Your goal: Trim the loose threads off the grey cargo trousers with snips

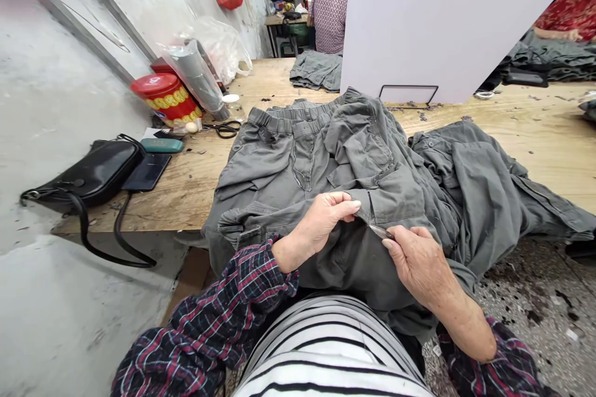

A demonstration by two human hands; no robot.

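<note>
Grey-green trousers (270, 167) with an elastic waistband and pockets lie across the table edge and over my lap. My left hand (321, 223) pinches a fold of their cloth between thumb and fingers, near a seam. In my right hand (416, 263) are small scissors (378, 231); their pointed silver blades touch the cloth just right of my left fingertips. My fingers mostly hide the dark handle, and I cannot tell whether the blades are apart.
More grey-green garments (484, 180) hang over the table's right side. A black handbag (97, 167), a red tin (165, 96) and black-handled scissors (226, 129) sit at left. A white board (442, 18) stands at the back. Beyond, one person (329, 15) sits; another's red sleeve (570, 12) shows right.
</note>
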